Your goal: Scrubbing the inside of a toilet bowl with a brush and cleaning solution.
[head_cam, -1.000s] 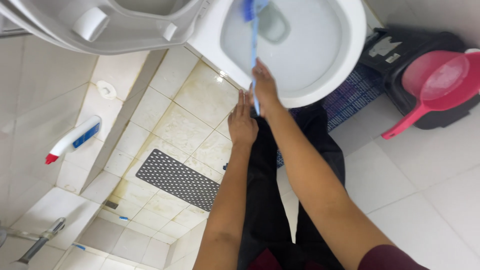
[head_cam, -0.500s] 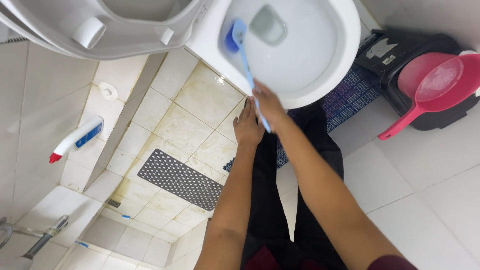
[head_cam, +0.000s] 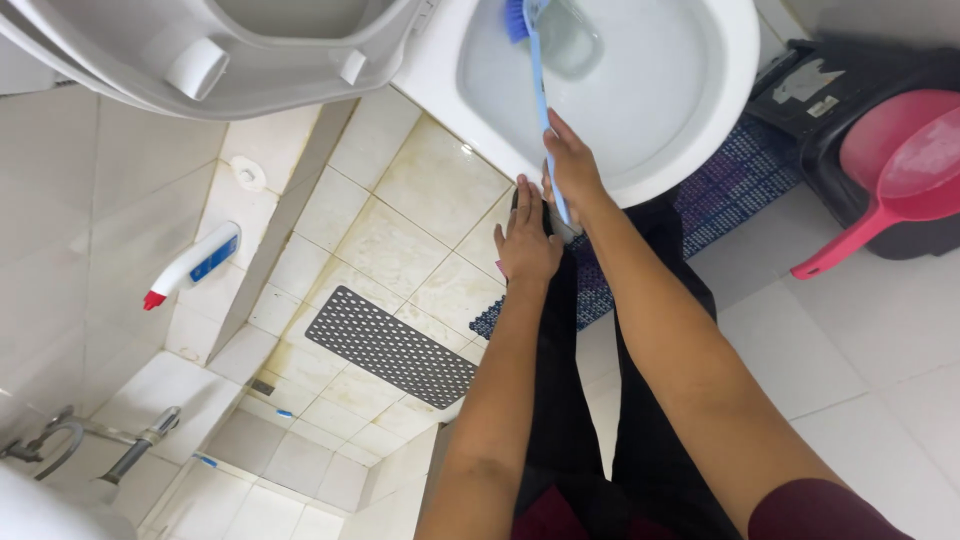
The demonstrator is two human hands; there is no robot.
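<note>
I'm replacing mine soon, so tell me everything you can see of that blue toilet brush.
The toilet brush looks like plastic: a thin, straight, light blue handle ending in a darker blue bristle head. The head lies against the inner wall of the white toilet bowl, near the water. The right hand grips its lower handle.

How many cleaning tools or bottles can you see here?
2: a blue plastic toilet brush inside the white toilet bowl, and a white spray bottle lying on the tiled floor. Others may be hidden.

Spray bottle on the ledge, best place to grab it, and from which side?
Take the spray bottle round its white body, from above. It lies on its side on the tiled ledge, red nozzle at the lower left, so the long body is the broad, open part; the nozzle is narrow.
</note>
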